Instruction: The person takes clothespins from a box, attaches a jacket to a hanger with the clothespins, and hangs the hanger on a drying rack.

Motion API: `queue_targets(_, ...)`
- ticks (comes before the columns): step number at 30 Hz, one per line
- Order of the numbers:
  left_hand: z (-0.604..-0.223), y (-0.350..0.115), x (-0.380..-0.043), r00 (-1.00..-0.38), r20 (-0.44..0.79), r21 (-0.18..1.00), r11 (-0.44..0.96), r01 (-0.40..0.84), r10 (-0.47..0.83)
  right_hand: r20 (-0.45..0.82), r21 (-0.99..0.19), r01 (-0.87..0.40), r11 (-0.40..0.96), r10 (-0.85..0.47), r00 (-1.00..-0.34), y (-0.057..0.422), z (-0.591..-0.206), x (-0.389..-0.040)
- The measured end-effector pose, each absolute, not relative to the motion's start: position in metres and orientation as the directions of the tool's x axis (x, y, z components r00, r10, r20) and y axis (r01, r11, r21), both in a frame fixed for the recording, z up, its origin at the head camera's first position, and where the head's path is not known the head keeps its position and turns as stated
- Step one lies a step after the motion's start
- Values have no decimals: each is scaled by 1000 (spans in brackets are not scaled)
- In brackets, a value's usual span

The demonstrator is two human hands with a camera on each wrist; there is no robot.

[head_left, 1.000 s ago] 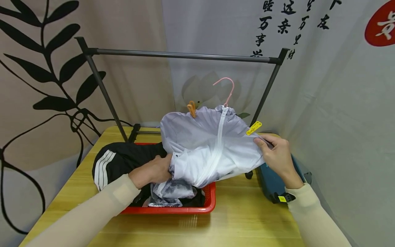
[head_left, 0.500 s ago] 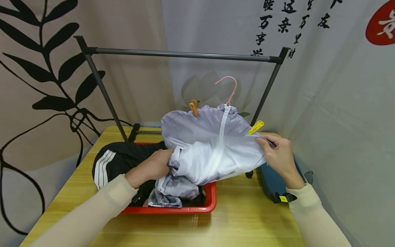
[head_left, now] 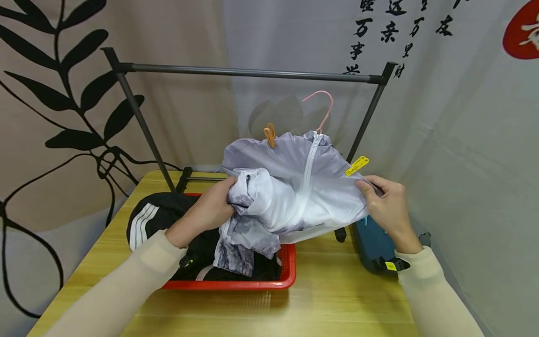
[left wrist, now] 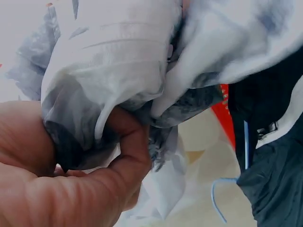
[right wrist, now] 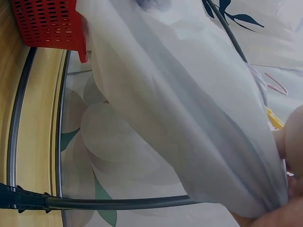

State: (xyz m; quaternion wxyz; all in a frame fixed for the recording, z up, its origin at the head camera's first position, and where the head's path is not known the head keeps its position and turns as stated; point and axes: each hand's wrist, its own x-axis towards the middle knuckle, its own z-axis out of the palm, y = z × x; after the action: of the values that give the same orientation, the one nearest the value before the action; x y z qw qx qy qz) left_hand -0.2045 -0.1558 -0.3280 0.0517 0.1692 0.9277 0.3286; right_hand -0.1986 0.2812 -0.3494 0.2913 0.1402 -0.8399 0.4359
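Note:
A pale lavender-and-white zip jacket (head_left: 301, 187) with a white zipper hangs tilted on a pink hanger (head_left: 327, 110), seen in the head view. An orange clip (head_left: 270, 135) and a yellow clip (head_left: 357, 165) are fixed at its shoulders. My left hand (head_left: 206, 210) grips a bunched part of the jacket with grey marbled fabric; in the left wrist view thumb and fingers close round the cloth (left wrist: 109, 61). My right hand (head_left: 389, 203) pinches the jacket's right side below the yellow clip. In the right wrist view the stretched white fabric (right wrist: 189, 109) hides most of that hand.
Below the jacket, a red basket (head_left: 288, 269) holds black clothes (head_left: 164, 210) with white stripes. Behind stands a grey metal rack with a horizontal bar (head_left: 248, 72). A blue container (head_left: 370, 243) sits on the wooden table (head_left: 332, 295) at the right.
My left hand has risen with the bunched fabric, lifting its marbled part higher over the basket. Jacket, hanger and right hand have shifted slightly up and to the right.

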Motion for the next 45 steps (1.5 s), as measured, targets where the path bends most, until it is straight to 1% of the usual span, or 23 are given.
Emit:
queue_targets(5,-336,-151,-204,-931,-29,627,732,268,365,626,-630,-492,601,17,-780,282,-348,-200)
queue_targets(7,-338,-149,-203,-932,-19,637,723,267,361,629,-628,-492,603,20,-777,283,-348,-200)
queue_targets(14,-331,-136,-213,-949,126,716,635,290,290,659,-626,-502,597,61,-749,283,-339,-203)
queue_targets(18,-326,-125,-218,-950,219,756,577,310,223,644,-643,-478,598,84,-761,282,-334,-202)
queue_targets(24,-324,-108,-232,-923,361,790,483,378,132,670,-622,-474,623,110,-735,282,-330,-202)
queue_targets(30,-320,-86,-250,-894,447,811,404,424,39,686,-629,-470,619,156,-711,283,-326,-204)
queue_targets(34,-327,-70,-267,-886,464,832,350,430,-15,696,-627,-473,620,173,-696,284,-323,-204)
queue_targets(37,-330,-57,-274,-877,477,837,336,432,-60,707,-616,-473,629,176,-685,284,-322,-205)
queue_targets(38,-352,-53,-298,-864,498,834,311,456,-69,710,-613,-474,632,178,-681,284,-321,-205)
queue_targets(39,-360,-48,-306,-868,493,838,306,452,-69,714,-608,-473,638,178,-677,285,-321,-205)
queue_targets(42,-384,-35,-332,-897,440,865,294,407,-50,724,-587,-471,658,167,-669,284,-321,-206)
queue_targets(44,-395,-26,-342,-923,385,889,275,367,-14,729,-573,-464,676,160,-666,283,-322,-207)
queue_targets(45,-378,-22,-323,-942,335,899,297,321,5,730,-566,-460,684,156,-666,283,-323,-208)
